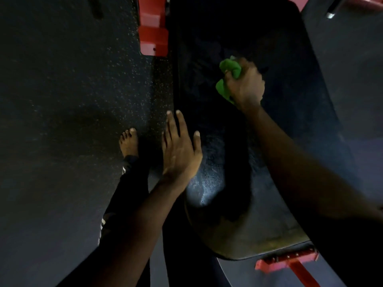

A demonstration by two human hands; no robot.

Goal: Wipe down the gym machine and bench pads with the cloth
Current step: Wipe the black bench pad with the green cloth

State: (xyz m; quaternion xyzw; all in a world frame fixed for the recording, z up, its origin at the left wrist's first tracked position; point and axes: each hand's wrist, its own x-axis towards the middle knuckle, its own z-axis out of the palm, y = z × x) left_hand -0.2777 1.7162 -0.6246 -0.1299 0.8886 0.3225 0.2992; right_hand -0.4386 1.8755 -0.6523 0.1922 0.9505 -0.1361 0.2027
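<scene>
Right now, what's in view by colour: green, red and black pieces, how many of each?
Green: 1, the cloth bunched in the right hand
Red: 2, frame bracket and frame foot
Black: 1, the bench pad
Total: 4

The cloth (pixel 229 79) is bright green. The bench pad (pixel 238 141) is black. The frame (pixel 153 38) is red. The floor (pixel 83 90) is dark with pale speckles.

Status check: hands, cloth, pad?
Right hand fisted on green cloth, on bench pad. Left hand open, flat at pad edge. Nothing blocking.
</scene>
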